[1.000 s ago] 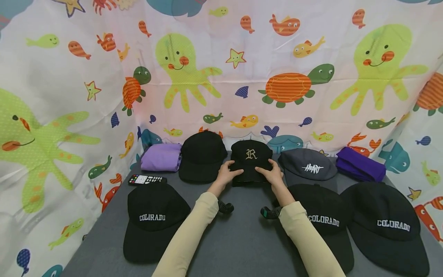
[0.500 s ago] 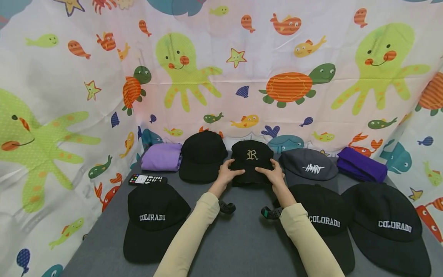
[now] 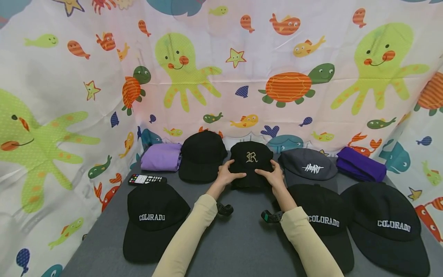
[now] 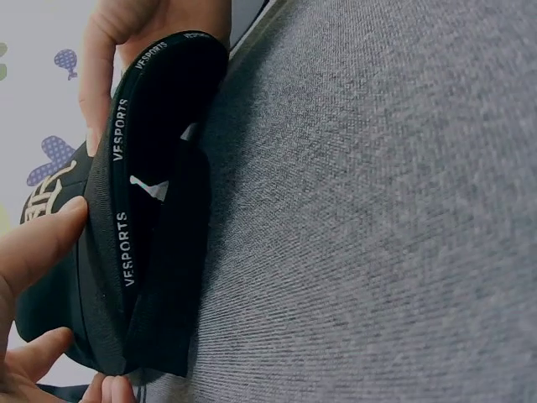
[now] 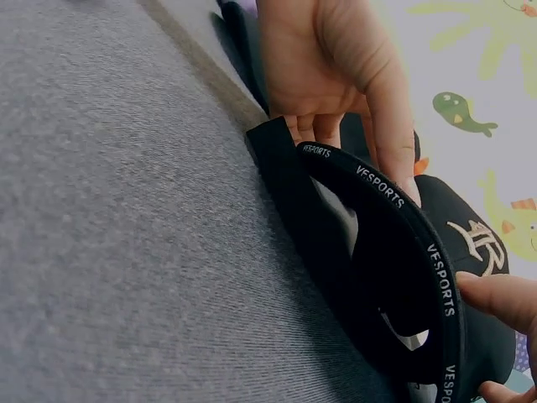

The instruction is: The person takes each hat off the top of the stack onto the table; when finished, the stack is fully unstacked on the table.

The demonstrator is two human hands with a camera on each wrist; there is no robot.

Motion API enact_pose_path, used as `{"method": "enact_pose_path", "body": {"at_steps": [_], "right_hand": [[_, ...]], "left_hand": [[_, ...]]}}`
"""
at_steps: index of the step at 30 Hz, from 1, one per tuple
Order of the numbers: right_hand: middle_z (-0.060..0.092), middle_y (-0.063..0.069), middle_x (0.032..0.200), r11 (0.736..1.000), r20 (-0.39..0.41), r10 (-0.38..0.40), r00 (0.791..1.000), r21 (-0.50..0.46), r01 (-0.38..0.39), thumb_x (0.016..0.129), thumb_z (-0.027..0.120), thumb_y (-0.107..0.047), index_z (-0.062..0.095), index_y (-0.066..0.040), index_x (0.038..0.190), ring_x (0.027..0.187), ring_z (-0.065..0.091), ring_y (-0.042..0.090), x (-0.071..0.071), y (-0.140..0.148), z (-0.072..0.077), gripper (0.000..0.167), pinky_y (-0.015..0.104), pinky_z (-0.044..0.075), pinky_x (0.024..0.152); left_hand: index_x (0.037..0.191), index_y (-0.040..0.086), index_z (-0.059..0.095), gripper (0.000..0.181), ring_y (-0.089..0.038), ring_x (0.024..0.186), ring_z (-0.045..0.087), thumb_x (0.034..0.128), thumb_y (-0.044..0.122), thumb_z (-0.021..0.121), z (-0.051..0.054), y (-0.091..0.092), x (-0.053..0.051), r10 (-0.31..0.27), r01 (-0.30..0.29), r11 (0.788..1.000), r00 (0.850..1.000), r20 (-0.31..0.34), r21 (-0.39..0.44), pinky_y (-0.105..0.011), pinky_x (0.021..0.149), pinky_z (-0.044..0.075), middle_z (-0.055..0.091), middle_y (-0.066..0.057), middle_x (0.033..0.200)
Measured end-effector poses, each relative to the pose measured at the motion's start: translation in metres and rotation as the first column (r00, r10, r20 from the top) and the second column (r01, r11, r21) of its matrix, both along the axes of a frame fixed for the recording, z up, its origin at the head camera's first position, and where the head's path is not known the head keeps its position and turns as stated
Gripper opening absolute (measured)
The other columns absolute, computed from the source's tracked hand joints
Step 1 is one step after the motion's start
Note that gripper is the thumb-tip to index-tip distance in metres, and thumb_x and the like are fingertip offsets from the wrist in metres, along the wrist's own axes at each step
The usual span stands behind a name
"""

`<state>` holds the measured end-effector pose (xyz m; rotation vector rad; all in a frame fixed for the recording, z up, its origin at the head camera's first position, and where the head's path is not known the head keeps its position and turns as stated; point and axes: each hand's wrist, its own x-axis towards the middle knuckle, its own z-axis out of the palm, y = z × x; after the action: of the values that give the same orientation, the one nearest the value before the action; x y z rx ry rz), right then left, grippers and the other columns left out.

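Note:
A black cap (image 3: 251,154) with a gold letter R on its front is at the back middle of the grey table. My left hand (image 3: 226,174) grips its left side, thumb on the brim. On the opposite side my right hand (image 3: 273,174) grips it in like manner. In the left wrist view, the cap's inner band (image 4: 119,159) reads VESPORTS, and its opening faces the table side. The right wrist view shows the band (image 5: 435,260) and a strap (image 5: 302,210) beside the table. Some fingers are hidden behind the cap.
A plain black cap (image 3: 203,157) and a dark grey HEART cap (image 3: 307,165) flank it. Black COLORADO caps lie front left (image 3: 152,231) and at right (image 3: 387,223). Folded lilac cloth (image 3: 160,157), folded purple cloth (image 3: 361,164) and a remote (image 3: 147,179) are also there.
The cap has come slightly lower and toward me, with its R a little further down. Both hands keep hold of it, and the thumbs sit slightly lower. The other things stay in place.

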<state>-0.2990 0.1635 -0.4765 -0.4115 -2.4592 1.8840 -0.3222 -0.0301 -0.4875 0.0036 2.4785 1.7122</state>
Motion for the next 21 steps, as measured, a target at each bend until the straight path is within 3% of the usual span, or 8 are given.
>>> {"method": "enact_pose_path", "body": {"at_steps": [10,17,21], "right_hand": [[0.022,0.019,0.147,0.997,-0.032,0.044,0.999,0.066,-0.042,0.079,0.072,-0.031,0.021,-0.013,0.147,0.134,0.011,0.039,0.008,-0.002,0.003,0.087,0.055,0.017,0.107],[0.019,0.019,0.148,0.992,-0.043,0.102,0.994,0.082,-0.098,0.084,0.067,-0.034,0.017,-0.014,0.149,0.136,0.010,0.039,0.014,-0.001,0.006,0.084,0.055,0.019,0.107],[0.018,0.019,0.148,0.987,-0.068,0.138,0.988,0.091,-0.132,0.084,0.067,-0.036,0.015,-0.014,0.149,0.135,0.018,0.038,0.020,0.000,0.010,0.086,0.053,0.025,0.106]], "left_hand": [[0.142,0.022,0.038,0.084,-0.038,0.121,0.036,0.0701,0.035,0.081,0.004,-0.008,0.008,-0.040,0.040,0.999,0.999,-0.014,-0.006,-0.050,0.099,0.036,0.029,-0.021,0.135],[0.142,0.026,0.038,0.083,-0.038,0.119,0.031,0.0713,0.035,0.080,0.013,-0.016,0.019,-0.053,0.053,0.999,0.994,-0.090,-0.005,-0.052,0.096,0.035,0.029,-0.020,0.131],[0.143,0.025,0.037,0.082,-0.037,0.117,0.031,0.0726,0.036,0.079,0.018,-0.019,0.025,-0.069,0.067,0.998,0.990,-0.126,-0.020,-0.052,0.096,0.034,0.029,-0.019,0.131]]}}
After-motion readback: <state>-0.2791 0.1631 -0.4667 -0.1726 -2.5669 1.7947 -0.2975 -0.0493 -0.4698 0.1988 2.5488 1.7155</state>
